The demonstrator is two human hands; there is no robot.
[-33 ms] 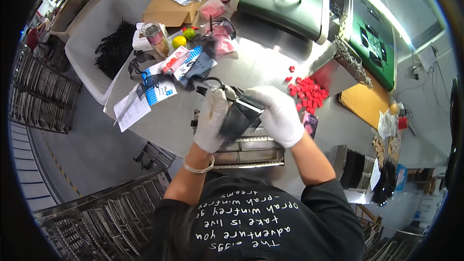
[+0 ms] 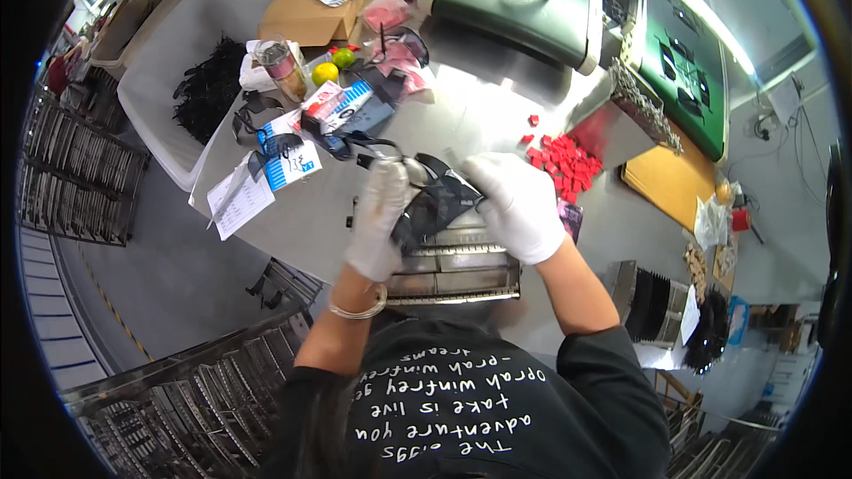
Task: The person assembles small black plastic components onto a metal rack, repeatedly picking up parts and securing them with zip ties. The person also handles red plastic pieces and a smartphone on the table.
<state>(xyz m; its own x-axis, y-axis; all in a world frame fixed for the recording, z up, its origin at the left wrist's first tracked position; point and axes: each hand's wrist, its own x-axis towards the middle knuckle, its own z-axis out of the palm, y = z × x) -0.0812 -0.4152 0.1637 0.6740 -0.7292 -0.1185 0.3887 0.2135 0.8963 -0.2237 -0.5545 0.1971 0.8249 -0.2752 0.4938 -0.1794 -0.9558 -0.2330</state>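
Near the middle of the frame, both gloved hands are on one floppy-looking black piece (image 2: 439,200). The left hand (image 2: 380,204) has its fingers curled around the left side, kinda blurry though, and the right hand (image 2: 516,208) pinches the right edge between thumb and fingers. Can't tell exactly what the thing is, parts of it overlap. If it were me giving tips: keep the grip light and out at the edges, hold it level with both hands so it doesn't twist, and watch loose glove fabric doesn't snag. Right under it sits a metal tray (image 2: 454,284), so lift clear of that rim. Farther out, the red blocks (image 2: 566,164) right of center and the blue-and-white box (image 2: 288,164) left of center are best left outside elbow swing.
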